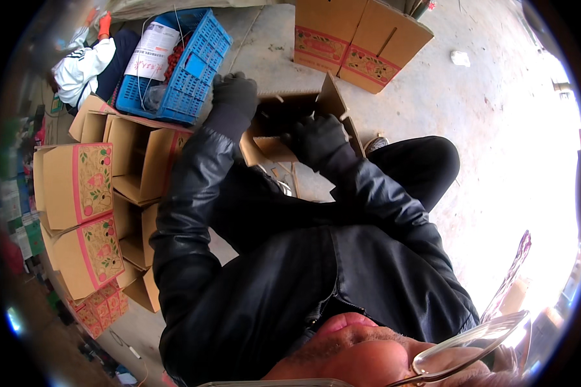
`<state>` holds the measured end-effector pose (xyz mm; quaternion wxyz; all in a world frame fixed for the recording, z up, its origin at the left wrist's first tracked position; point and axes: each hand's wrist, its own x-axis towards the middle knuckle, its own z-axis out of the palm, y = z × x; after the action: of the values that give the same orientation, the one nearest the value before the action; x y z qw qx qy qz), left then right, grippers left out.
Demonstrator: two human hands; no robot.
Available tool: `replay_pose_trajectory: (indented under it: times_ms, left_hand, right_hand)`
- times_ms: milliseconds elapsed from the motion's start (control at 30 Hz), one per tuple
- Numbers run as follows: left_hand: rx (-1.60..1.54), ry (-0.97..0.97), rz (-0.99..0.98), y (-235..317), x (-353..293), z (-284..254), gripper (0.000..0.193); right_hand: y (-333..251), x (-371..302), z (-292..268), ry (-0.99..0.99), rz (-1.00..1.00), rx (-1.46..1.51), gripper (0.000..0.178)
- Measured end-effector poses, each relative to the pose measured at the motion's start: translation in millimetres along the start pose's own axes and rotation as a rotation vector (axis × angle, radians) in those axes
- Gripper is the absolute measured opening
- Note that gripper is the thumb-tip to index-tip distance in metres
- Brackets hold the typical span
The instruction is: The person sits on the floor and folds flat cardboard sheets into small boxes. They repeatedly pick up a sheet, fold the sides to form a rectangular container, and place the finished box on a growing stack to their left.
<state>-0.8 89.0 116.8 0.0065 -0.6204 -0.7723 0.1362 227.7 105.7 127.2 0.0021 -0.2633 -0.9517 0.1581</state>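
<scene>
A brown cardboard box (332, 97) lies open on the concrete ground in front of me, its flaps up. My left hand (234, 95), in a black glove, rests on the box's left edge. My right hand (317, 138), also in a black glove, grips the near flap of the box. Both arms are in black jacket sleeves. The inside of the box is dark and I cannot tell what it holds.
A blue plastic crate (197, 71) with a white sack stands at the back left. Several folded-up cardboard boxes with red fruit print (87, 184) are stacked on my left. Two more such boxes (358, 42) stand behind. A person in white (84, 64) is at the far left.
</scene>
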Motion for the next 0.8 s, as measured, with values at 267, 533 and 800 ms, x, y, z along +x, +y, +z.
replay_pose_trajectory:
  times_ms: [267,533,800]
  left_hand:
    - [0.016,-0.076,0.047,16.8,26.5,-2.3,0.025]
    - [0.135,-0.296,0.014,44.7,-12.1,31.9,0.055]
    - [0.051,-0.653,0.046,46.1,18.9,29.4,0.129]
  right_hand:
    - [51.2,48.6,82.4,-0.039,0.083,0.196,0.045]
    - [17.3,34.1,149.4,0.008,-0.056,0.328,0.038]
    - [15.1,4.3,122.9,-0.094,-0.282,-0.056,0.038]
